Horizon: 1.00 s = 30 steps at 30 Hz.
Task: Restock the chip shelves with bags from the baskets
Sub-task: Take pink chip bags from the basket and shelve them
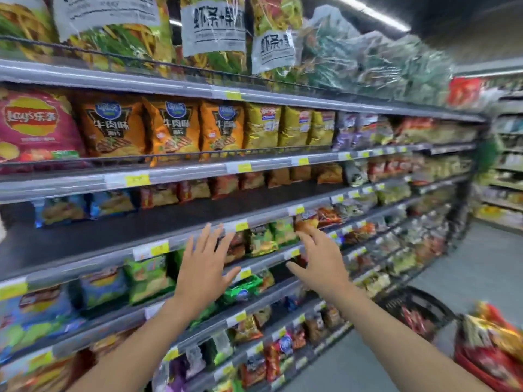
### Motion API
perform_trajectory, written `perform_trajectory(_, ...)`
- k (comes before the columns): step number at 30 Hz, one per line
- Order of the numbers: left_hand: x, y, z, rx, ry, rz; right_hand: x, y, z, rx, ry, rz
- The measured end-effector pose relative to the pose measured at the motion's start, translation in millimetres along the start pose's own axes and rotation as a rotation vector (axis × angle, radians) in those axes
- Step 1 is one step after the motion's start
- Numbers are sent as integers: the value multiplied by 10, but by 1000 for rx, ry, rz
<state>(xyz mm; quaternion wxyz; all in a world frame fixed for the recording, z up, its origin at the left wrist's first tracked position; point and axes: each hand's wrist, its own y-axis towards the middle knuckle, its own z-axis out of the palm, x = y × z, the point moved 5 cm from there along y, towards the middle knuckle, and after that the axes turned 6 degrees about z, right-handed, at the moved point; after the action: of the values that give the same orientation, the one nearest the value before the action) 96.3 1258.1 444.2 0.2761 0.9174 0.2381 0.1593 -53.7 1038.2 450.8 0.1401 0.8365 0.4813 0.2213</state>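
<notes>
Bare left hand (205, 263) and right hand (319, 264), fingers (208, 236) spread, before chip shelves (175, 244)

The red basket (478, 373) is cut by the right edge. The far bags (424, 244) blur together; price tags (244, 167) are unreadable.

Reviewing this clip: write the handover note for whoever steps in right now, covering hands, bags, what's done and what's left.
Left grip: a bare hand, open, fingers spread, empty, in front of the middle shelf edges.
Right grip: open and empty, beside it.
Red basket, lower right, holds bags. The dark basket behind it shows at least one red bag.
Done: cannot tell from this view.
Left: the dark shelf is bare at the front, with its bags standing at the back. Both baskets are not yet emptied.
</notes>
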Motion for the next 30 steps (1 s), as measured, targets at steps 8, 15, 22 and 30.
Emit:
perform_trajectory(8, -1953, 456, 850, 98, -193, 254, -1831, -1004, -180, 28, -167, 345)
perform_trajectory(15, -3321, 981, 1532, 173, -317, 451, -3065, -1479, -264, 56, -269, 625)
perform_trajectory(22, -4216, 1695, 2303, 214, -424, 576, -4157, -1407, -207, 59, -325, 822)
perform_trajectory(30, -4912, 2484, 3075, 263, -479, 645, -5127, -1061, 36, 77, -379, 914)
